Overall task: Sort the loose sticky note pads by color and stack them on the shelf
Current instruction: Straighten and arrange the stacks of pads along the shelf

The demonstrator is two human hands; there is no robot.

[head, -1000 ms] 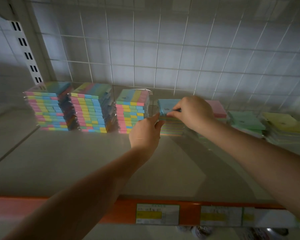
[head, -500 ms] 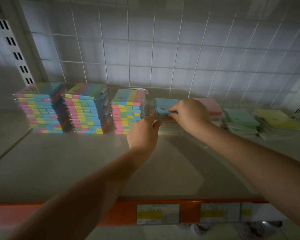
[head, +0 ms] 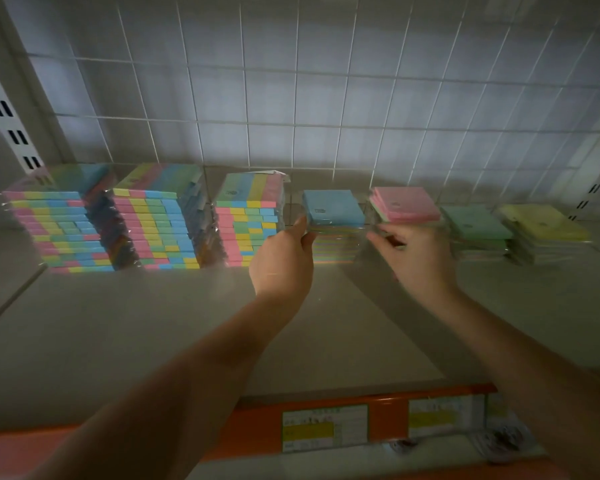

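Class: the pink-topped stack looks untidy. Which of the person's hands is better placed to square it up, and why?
The right hand. It hovers just in front of the pink-topped stack, while the left hand touches the left side of the blue-topped stack and would have to reach across.

My two forearms are bare to the edge of view — no sleeves, watch or rings on my left hand [head: 284, 258] or right hand [head: 418, 256].

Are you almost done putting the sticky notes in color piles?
Nearly, it looks like. Pink, green and yellow piles already sit on the shelf. The left hand touches the blue-topped pile, steadying it; the right hand hovers by it, blurred. No loose pads show.
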